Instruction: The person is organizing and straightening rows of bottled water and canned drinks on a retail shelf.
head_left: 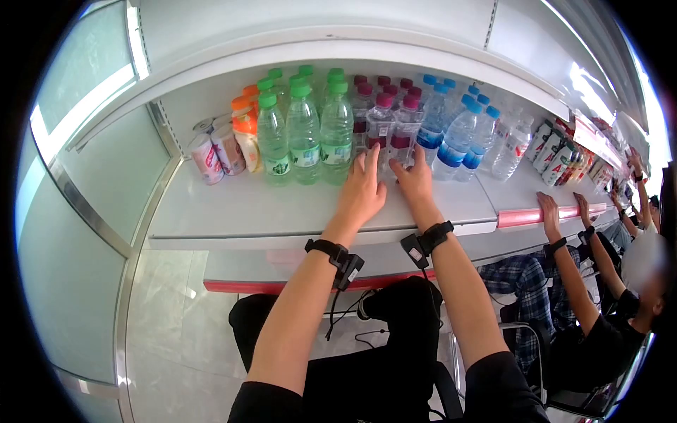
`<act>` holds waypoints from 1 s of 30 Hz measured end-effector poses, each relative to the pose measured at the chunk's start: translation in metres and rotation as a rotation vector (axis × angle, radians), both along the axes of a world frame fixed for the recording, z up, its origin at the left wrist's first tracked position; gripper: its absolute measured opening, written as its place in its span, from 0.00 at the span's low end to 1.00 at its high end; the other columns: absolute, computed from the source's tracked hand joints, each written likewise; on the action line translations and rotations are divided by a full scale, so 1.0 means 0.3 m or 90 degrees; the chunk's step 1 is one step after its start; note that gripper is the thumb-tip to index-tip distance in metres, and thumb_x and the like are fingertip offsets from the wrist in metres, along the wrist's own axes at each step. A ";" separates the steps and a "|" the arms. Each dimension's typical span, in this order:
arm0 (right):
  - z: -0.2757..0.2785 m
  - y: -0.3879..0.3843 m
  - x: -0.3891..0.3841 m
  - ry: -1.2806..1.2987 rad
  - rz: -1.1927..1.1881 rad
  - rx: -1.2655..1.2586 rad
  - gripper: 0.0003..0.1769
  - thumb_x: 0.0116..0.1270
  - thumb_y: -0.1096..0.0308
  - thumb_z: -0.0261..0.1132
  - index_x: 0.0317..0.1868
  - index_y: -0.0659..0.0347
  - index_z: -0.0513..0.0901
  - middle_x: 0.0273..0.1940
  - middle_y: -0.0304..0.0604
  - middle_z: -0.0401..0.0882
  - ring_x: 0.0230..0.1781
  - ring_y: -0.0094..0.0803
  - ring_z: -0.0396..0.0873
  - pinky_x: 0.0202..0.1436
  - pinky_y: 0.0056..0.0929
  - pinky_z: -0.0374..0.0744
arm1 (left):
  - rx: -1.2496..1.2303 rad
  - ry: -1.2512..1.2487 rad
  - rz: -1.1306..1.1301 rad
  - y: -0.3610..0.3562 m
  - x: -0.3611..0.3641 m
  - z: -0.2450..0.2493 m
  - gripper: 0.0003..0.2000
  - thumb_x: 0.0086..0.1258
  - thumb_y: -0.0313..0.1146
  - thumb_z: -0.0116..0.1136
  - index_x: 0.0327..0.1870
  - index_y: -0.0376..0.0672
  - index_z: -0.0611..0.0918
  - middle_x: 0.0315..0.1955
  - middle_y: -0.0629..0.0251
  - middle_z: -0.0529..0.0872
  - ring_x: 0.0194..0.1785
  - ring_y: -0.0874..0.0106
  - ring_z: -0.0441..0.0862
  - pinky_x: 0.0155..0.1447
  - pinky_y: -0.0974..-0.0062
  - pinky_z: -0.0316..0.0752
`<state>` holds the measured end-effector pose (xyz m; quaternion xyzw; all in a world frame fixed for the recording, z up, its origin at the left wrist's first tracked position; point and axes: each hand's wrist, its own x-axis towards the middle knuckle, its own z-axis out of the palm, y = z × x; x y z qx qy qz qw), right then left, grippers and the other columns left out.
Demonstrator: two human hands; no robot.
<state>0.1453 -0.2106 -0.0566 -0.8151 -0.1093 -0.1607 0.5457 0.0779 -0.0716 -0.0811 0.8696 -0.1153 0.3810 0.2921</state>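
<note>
My left hand (362, 189) reaches over the white shelf (233, 211), fingers apart, in front of the bottles with dark red caps (381, 123). Close to its right, my right hand (415, 182) has its fingers spread below the same bottles, near a blue-capped water bottle (455, 144). Neither hand is wrapped round a bottle; whether the fingertips touch one cannot be told. Green-capped bottles (305, 134) stand left of my left hand. Black bands with small boxes are on both wrists.
Cans (206, 159) and orange-capped bottles (245, 130) stand at the shelf's left. Clear bottles (511, 149) and packed cans (557, 158) are further right. A glass panel (77, 261) borders the left. Another person (599, 331) sits at right, hands on the red shelf edge (518, 217).
</note>
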 end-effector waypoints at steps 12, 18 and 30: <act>-0.047 -0.012 0.016 -0.188 -0.051 0.025 0.40 0.49 0.63 0.78 0.63 0.65 0.73 0.53 0.58 0.81 0.56 0.54 0.79 0.60 0.43 0.77 | -0.078 0.119 -0.130 0.020 -0.009 0.011 0.38 0.66 0.35 0.62 0.78 0.58 0.59 0.73 0.36 0.58 0.75 0.40 0.58 0.75 0.53 0.61; -0.047 -0.012 0.023 -0.226 -0.229 0.018 0.42 0.51 0.65 0.76 0.68 0.64 0.72 0.56 0.58 0.79 0.53 0.54 0.80 0.59 0.44 0.77 | -0.051 0.126 -0.162 0.019 -0.031 0.042 0.35 0.66 0.36 0.63 0.75 0.50 0.65 0.70 0.45 0.67 0.72 0.47 0.67 0.72 0.58 0.67; -0.056 -0.022 0.031 -0.167 -0.132 0.086 0.35 0.61 0.69 0.69 0.68 0.68 0.69 0.59 0.59 0.73 0.42 0.45 0.84 0.47 0.38 0.81 | 0.037 0.151 -0.095 0.001 -0.009 0.016 0.38 0.68 0.42 0.62 0.78 0.49 0.60 0.73 0.45 0.65 0.73 0.49 0.67 0.73 0.60 0.66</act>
